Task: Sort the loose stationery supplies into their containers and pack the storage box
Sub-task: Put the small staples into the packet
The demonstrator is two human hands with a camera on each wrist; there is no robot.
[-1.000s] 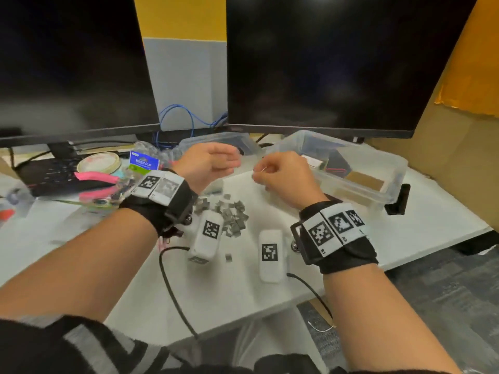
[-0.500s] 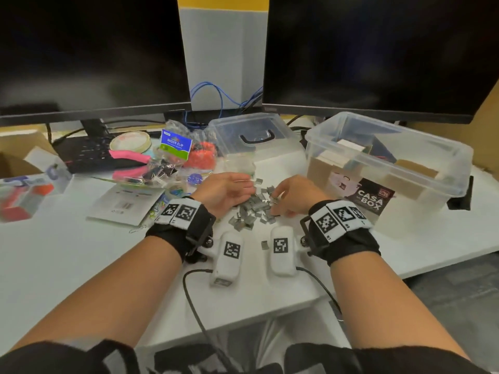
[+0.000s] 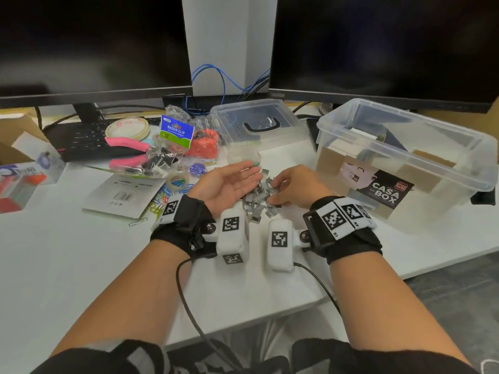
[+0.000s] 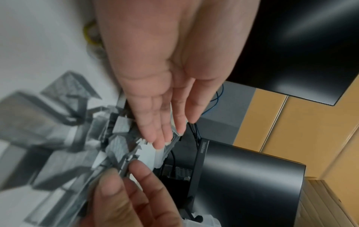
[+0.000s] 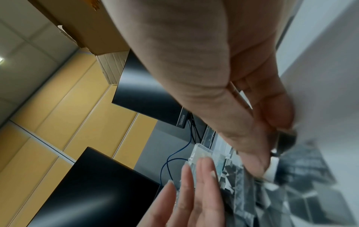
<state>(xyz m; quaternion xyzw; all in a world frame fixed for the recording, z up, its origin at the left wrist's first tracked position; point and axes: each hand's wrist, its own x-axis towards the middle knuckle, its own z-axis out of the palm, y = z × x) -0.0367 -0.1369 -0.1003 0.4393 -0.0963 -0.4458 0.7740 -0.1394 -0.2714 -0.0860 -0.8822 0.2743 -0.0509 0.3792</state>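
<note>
White desk [image 3: 67,265]: heap of small grey metal staple blocks [image 3: 259,201], left hand [image 3: 226,184] palm up with fingers spread flat beside it, right hand [image 3: 294,188] curled, pinching blocks.

Left hand [image 3: 229,184] has turned palm-up, fingers straightened beside the staples [image 3: 259,202]

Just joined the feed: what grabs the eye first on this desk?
Centre front, a heap of grey staple strips lies between the hands: the left hand is open, palm up, beside it, and the right hand has curled fingers on the strips. To the right stands an open clear storage box; colourful stationery clutter lies left.
</note>
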